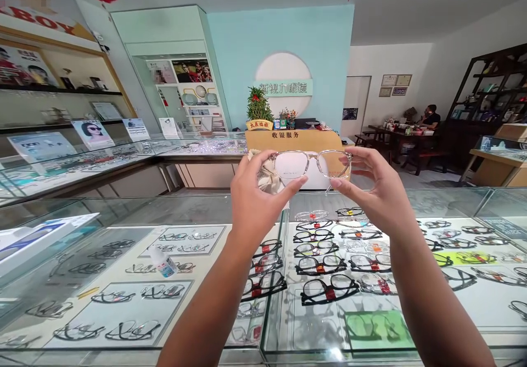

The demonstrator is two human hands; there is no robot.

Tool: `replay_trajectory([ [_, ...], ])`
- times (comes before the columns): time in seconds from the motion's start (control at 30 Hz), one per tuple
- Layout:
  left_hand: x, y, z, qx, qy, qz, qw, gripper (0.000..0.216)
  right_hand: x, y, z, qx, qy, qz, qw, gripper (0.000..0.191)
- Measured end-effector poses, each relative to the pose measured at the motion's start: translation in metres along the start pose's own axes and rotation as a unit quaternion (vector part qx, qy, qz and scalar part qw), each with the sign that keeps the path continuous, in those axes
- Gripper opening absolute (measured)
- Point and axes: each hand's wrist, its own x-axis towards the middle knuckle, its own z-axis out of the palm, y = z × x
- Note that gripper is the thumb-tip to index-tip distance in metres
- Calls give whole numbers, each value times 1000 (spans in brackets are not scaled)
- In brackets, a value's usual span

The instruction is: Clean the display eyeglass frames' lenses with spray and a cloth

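Held up in front of me over the counter is a pair of clear-framed eyeglasses (312,155) with lenses facing me. My left hand (257,194) pinches its left end between thumb and fingers. A crumpled beige cloth (269,182) shows at the fingers of that hand, partly hidden by it. At the opposite end, my right hand (376,191) grips the frame, thumb low and fingers behind. Below both hands stretches the glass display case (284,323) with rows of eyeglasses, many with red tags. A small white bottle (164,264) stands left of my left forearm.
A white box (45,235) lies on the glass at the left. Beyond stands a wooden cashier counter (296,139) with a plant (258,106). Another glass counter (193,148) runs along the left. A person (430,117) sits at a dark table at the far right.
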Motion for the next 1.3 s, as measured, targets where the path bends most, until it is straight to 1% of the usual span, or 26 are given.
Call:
replay_trajectory([
  [0.13, 0, 2, -2, 9, -23, -17, 1000, 61, -1, -1, -1, -22, 5, 0, 1000, 54],
  [0.27, 0, 4, -4, 21, -44, -30, 998, 64, -2, -3, -2, -36, 6, -2, 999, 56],
  [0.57, 0, 6, -7, 27, -65, -30, 997, 61, -4, -6, 1, -67, 28, -7, 997, 57],
  [0.8, 1, 6, -10, 17, -54, -16, 998, 62, -7, -7, 2, -62, 30, 8, 998, 57],
  [1.0, 3, 1, -8, -3, -41, -17, 999, 63, -6, -6, 5, -38, 40, 37, 998, 59],
  [1.17, 3, -3, -8, -14, -51, -19, 998, 60, -3, -6, 3, -26, 40, 41, 998, 57],
  [1.3, 3, -3, -9, -16, -67, -23, 997, 57, -4, -5, -1, -32, 36, 41, 998, 57],
])
